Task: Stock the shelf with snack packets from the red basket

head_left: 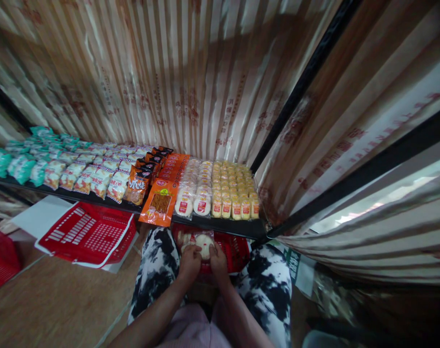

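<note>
Between my knees, my left hand [191, 261] and my right hand [218, 258] hold a round white packaged cake [204, 245] from both sides, fingers closed on its wrapper. Beneath it is a red basket [237, 249] with more wrapped round cakes [185, 238] at its left side. Just beyond, on the black shelf [220, 224], stand rows of similar white cakes [201, 205] with red labels. To their right are yellow wrapped cakes [236, 208], and to their left lies an orange snack packet [159, 203].
Farther left on the shelf sit brown snack bags [135, 184], white snack bags [96, 181] and green packets [20, 166]. A red basket with white handles [87, 234] tilts below the shelf edge; another red basket [1, 258] is at far left. Black frame poles [303, 82] and striped curtains [191, 72] surround the shelf.
</note>
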Tool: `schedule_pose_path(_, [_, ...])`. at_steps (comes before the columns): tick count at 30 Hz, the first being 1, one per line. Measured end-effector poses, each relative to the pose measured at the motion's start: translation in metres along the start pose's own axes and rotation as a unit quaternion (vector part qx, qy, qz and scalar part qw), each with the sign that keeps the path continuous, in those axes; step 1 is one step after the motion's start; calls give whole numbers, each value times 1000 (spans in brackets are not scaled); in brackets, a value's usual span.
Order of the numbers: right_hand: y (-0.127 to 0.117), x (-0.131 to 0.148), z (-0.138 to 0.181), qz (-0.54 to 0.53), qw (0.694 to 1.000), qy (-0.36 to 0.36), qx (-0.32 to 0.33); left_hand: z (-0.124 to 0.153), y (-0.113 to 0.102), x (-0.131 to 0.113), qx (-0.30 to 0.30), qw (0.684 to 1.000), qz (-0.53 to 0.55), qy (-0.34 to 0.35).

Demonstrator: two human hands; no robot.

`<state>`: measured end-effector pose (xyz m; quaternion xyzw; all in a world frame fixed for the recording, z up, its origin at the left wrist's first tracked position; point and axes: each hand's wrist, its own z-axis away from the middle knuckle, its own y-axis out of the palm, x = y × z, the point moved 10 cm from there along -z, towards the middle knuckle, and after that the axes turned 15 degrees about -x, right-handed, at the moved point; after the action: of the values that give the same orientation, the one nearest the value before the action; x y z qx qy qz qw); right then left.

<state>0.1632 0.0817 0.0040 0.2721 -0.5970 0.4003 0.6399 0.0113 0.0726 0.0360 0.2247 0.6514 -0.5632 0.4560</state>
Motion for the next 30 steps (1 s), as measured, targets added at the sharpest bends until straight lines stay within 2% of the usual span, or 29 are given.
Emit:
schedule_pose_path(7, [-2,2,2,-61,997,46,-8,4,-7,-17,-17,999,9,39])
schedule_pose_path(14, [-4,-4,1,-76,994,78,-18,7,-17,-25,-46,996,38,59])
schedule_pose_path(20, [-3,7,8,-83,995,59,2,9,-22,-22,-66,993,67,74])
schedule_pose_path(26, [0,0,10,-74,994,75,13,10,-28,-19,-84,991,81,71])
schedule_pose_path(30, [-2,10,13,-58,996,59,15,10,-33,-20,-95,990,81,69])
